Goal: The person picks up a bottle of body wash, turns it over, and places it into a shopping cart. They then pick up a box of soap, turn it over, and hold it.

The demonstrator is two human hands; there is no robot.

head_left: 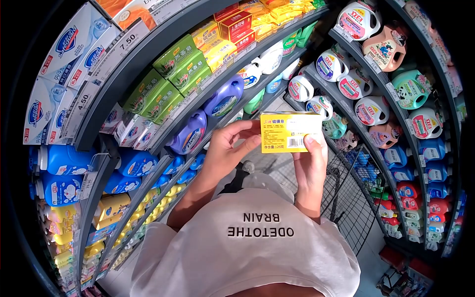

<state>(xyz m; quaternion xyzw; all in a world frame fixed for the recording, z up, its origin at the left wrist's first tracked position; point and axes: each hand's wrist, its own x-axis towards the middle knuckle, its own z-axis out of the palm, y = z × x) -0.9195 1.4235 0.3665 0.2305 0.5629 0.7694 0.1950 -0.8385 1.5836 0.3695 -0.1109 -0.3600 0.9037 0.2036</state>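
Note:
A yellow soap packet (277,134), with Chinese print, a white panel and a barcode facing me, is held up in front of my chest. My right hand (309,166) grips it at the lower right, thumb pressed on the front and the other fingers behind. At its left edge my left hand (231,146) has thumb and bent index finger closed against the packet. The tips of those left fingers are partly hidden at the edge. Similar yellow soap packs (217,49) lie on the left shelf, beside green soap boxes (183,67) and red soap boxes (236,25).
Curved shelves rise on both sides. Purple detergent bottles (190,131) and blue bottles (62,188) line the left; white detergent jugs (358,21) fill the right. A black wire cart (346,190) stands in the aisle at my right. Pale floor tiles (368,257) show below.

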